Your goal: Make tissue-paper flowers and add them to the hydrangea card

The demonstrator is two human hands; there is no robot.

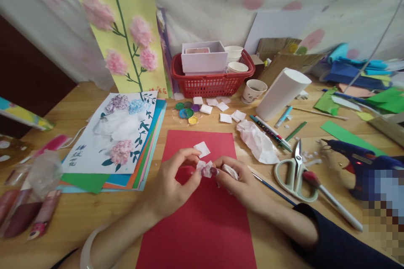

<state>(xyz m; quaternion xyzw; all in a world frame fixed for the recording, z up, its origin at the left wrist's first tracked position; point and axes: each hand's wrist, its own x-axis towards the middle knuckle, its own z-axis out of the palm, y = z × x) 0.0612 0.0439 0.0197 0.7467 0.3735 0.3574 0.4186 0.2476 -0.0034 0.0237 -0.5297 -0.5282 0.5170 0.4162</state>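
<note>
My left hand (pixel 180 176) and my right hand (pixel 237 181) meet above a red sheet of paper (pixel 202 227). Between their fingertips is a small crumpled piece of white tissue paper (pixel 206 169), pinched from both sides. More folded white tissue (pixel 230 171) is tucked in the curled fingers of my right hand. Just beyond my fingers, a white tissue square (pixel 202 149) lies flat on the red sheet. Several more small tissue squares (pixel 226 118) are scattered past the sheet's far edge, beside small paint pots (pixel 188 112).
On the right lie scissors (pixel 296 172), a brush (pixel 334 201), a blue glue gun (pixel 362 159) and crumpled tissue (pixel 257 141). A red basket (pixel 208 86), paper cup (pixel 254 91) and white roll (pixel 282 92) stand behind. Flower pictures (pixel 94 134) top coloured paper at left.
</note>
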